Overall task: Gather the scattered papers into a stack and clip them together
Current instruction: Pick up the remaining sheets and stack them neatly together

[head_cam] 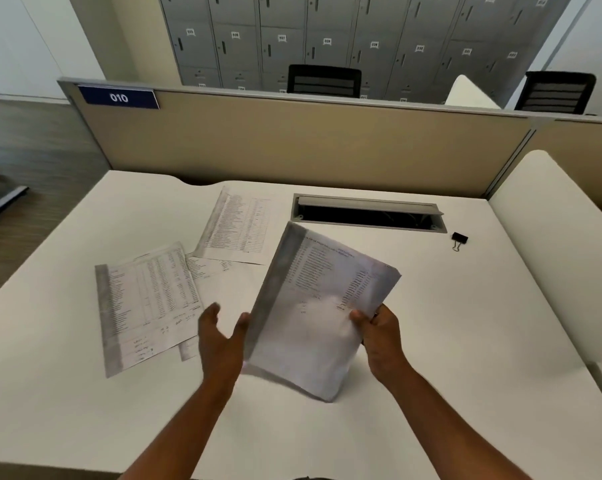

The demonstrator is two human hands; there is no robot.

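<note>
paper sheets (313,306) were pinched by the right hand (382,341); left hand (219,337) fingers spread. loose grip risked slipping.

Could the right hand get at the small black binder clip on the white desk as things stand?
Probably not yet: the right hand is gripping the lifted sheaf of printed papers. The path to the small black binder clip looks clear.

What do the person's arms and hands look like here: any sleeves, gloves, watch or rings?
Both forearms are bare up to the bottom edge of the picture, with no sleeves in view. The left hand and right hand wear no gloves. No watch, bracelet or ring shows, though the left hand is motion-blurred, so small details there cannot be made out.
</note>
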